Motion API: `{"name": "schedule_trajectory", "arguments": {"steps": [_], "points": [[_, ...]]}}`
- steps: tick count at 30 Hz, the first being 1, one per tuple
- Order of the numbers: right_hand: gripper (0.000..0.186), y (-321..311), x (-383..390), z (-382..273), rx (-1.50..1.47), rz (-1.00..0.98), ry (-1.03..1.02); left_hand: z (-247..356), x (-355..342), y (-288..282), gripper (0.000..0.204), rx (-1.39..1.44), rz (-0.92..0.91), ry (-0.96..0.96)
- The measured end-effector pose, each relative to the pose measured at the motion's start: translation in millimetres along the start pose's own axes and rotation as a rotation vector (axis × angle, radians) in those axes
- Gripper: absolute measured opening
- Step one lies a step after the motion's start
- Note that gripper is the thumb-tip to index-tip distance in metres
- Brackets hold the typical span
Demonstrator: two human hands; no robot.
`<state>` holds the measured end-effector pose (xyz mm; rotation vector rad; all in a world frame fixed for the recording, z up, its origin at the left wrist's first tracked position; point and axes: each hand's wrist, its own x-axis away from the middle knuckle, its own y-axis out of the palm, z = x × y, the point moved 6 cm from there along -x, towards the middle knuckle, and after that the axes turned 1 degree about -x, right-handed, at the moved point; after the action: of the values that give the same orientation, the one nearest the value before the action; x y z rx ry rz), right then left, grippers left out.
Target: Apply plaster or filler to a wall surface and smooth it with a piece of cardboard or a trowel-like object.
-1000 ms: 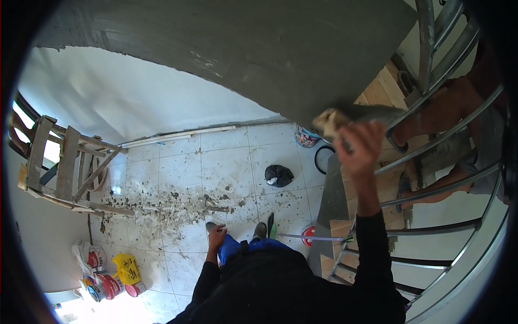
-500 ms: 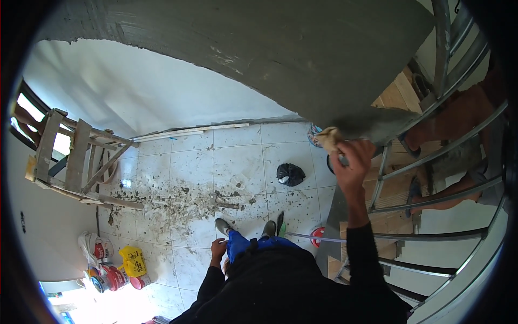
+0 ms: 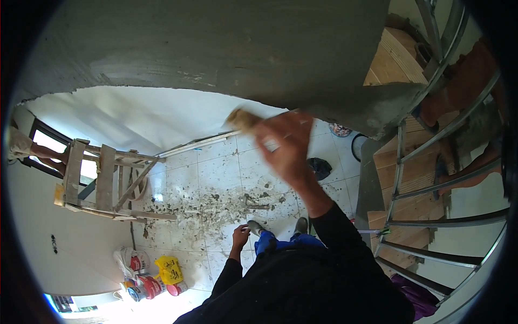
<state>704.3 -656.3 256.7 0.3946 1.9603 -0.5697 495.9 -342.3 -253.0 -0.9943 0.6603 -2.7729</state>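
Observation:
My right hand [image 3: 286,143], smeared by motion, is raised just below the lower edge of the grey plastered surface [image 3: 243,48]. It is closed round a tan sponge-like piece [image 3: 243,120], whose end sticks out to the left over the white wall [image 3: 178,105]. Whether the piece touches the plaster, I cannot tell. My left hand [image 3: 240,236] hangs low at my side above the tiled floor, fingers loosely bent and apart, with nothing visible in them.
Metal railing [image 3: 400,162] and wooden stairs [image 3: 415,140] stand right, with another person's feet [image 3: 440,175] there. A wooden scaffold [image 3: 108,178] with a person's legs beside it is left. Debris [image 3: 216,213], a black bag [image 3: 319,168] and paint buckets [image 3: 148,286] lie on the floor.
My right hand has swung left with the tan piece, away from the railing side. The view has shifted, so floor things appear further right. My left hand still hangs low.

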Motion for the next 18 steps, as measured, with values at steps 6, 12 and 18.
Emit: {"name": "schedule_trajectory", "arguments": {"steps": [6,12,18], "points": [[0.022,-33.3,51.6,16.7,0.004,0.163,0.210,-24.5,26.5,-27.1,0.038,-0.019,0.022,-0.032],[0.017,-102.2,53.5,109.2,-0.014,0.606,0.685,-78.1,79.2,-50.2,0.036,0.049,0.043,-0.346],[0.025,23.0,6.3,-14.4,-0.130,0.084,0.101,-44.6,63.7,-49.4,0.037,0.082,0.022,-0.242]]}}
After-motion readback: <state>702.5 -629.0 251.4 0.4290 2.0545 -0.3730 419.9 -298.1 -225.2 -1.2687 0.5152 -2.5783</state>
